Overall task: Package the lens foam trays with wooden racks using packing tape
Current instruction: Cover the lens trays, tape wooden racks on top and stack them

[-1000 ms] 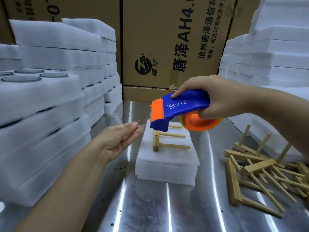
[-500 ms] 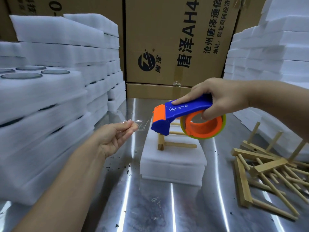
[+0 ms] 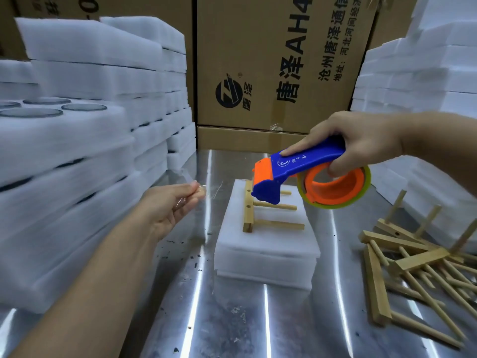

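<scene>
Our right hand (image 3: pixel 361 140) grips the tape dispenser (image 3: pixel 304 171). The forefinger lies straight along its blue back and the other fingers curl into the orange core. Our left hand (image 3: pixel 170 208) pinches the free end of the clear tape (image 3: pixel 213 188) between thumb and fingertips, off to the left of the foam trays (image 3: pixel 265 244). The trays sit stacked in the middle of the metal table (image 3: pixel 232 319). One wooden rack (image 3: pixel 268 213) lies on top of them with its pegs pointing right. The dispenser hangs just above the rack, apparently clear of it.

To do this step well, we judge the strip should be drawn taut and flat between the two hands. We would then lower it across the rack's bar and press the end onto the side of the foam before the dispenser runs over to the far side. Slack would let the film fold onto itself.

The tape is thin and glossy, and it shows only as glints. The foam is white and matte, cut in square-cornered slabs, and looks soft enough to dent under a hard pull. The rack is pale raw wood, a square bar with round pegs. The table is polished steel, streaked with reflections and flecked with dark crumbs. More racks (image 3: pixel 413 259) lie heaped at the right.
</scene>
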